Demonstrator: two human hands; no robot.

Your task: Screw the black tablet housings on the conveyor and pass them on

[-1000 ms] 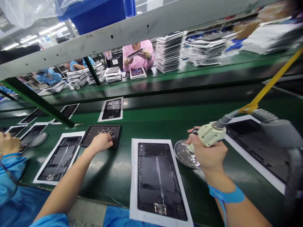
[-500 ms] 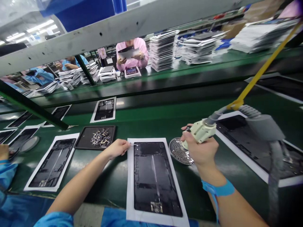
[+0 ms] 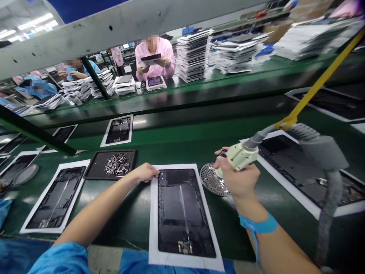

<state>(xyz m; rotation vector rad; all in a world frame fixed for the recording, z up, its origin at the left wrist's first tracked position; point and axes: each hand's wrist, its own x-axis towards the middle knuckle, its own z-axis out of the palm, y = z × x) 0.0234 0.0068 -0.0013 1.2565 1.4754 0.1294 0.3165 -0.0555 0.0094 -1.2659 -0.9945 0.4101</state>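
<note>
A black tablet housing (image 3: 182, 205) lies on a white sheet (image 3: 153, 228) in front of me. My left hand (image 3: 146, 173) is closed at the housing's upper left corner; what its fingertips hold, if anything, is too small to tell. My right hand (image 3: 239, 177) is wrapped round a pale power screwdriver (image 3: 241, 156) that has a thick grey cable. Its lower end is over a round metal plate full of holes (image 3: 213, 180), right of the housing. A dark tray (image 3: 97, 163) with a heap of small parts (image 3: 117, 164) stands beyond my left forearm.
More housings on white sheets lie at the left (image 3: 58, 198), the back (image 3: 118, 129) and the right (image 3: 302, 171). A yellow strap (image 3: 322, 83) holds up the cable. A green post (image 3: 37, 129) slants at left. Across the bench, a person in pink (image 3: 155, 57) sits beside paper stacks (image 3: 192, 57).
The view has shifted, so the bench things sit slightly further left. My left fingertips now meet the housing's corner. The person in pink has tilted the held panel flatter.
</note>
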